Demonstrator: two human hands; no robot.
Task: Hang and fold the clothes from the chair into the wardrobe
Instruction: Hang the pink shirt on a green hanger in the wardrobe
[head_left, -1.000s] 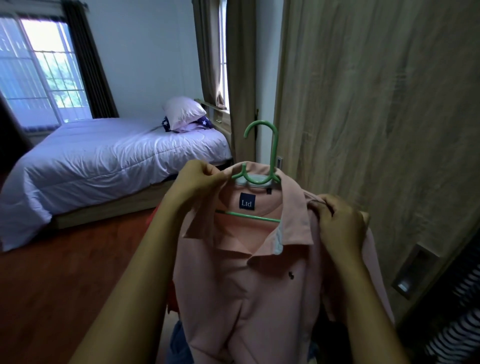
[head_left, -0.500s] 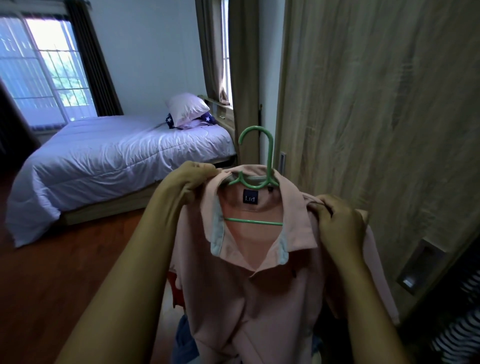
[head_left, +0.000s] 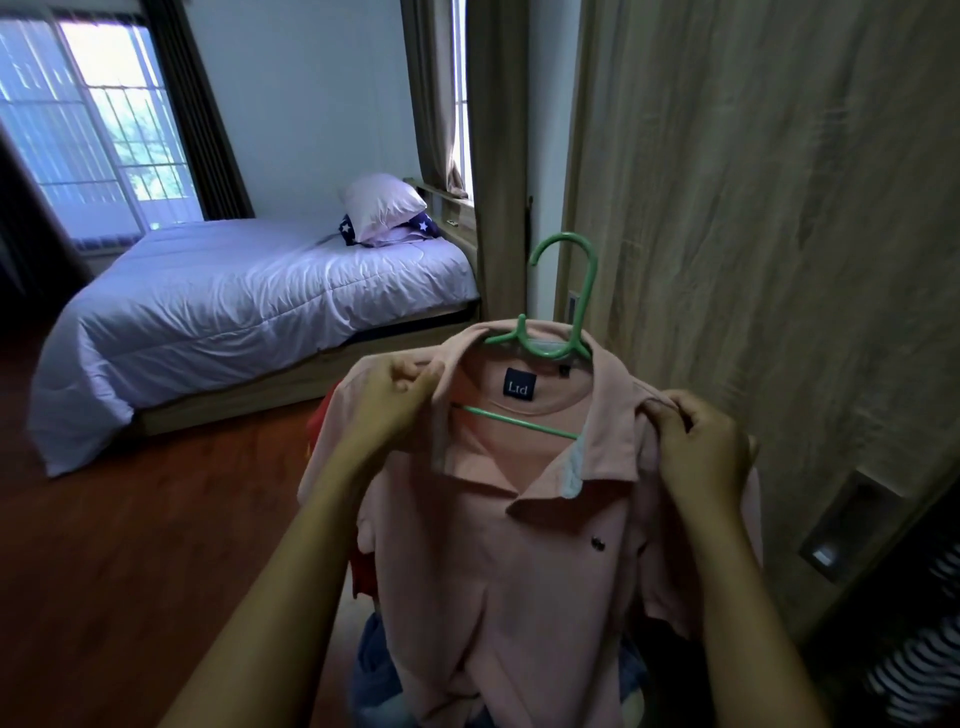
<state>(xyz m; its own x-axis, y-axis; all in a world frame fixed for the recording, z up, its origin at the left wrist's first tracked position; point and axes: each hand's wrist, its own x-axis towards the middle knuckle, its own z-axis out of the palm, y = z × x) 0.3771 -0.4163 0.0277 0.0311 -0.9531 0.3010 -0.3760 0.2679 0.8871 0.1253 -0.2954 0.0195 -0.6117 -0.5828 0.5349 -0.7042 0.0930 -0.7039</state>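
Lying well left of the wardrobe door (head_left: 779, 260), a bed (head_left: 234, 312) carries a pillow (head_left: 382, 208). Nearer the door, the left hand (head_left: 387, 410) pinches one shoulder of the pink polo shirt (head_left: 519, 561), which hangs on a green hanger (head_left: 545, 353) just beside the door; the right hand (head_left: 701, 457), closest to it, grips the other shoulder.

Salmon pink is shown by the polo shirt (head_left: 519, 571), mint green by the hanger (head_left: 585, 301), navy by the label (head_left: 518, 384); white stars are scattered across a navy pillow (head_left: 420, 227).
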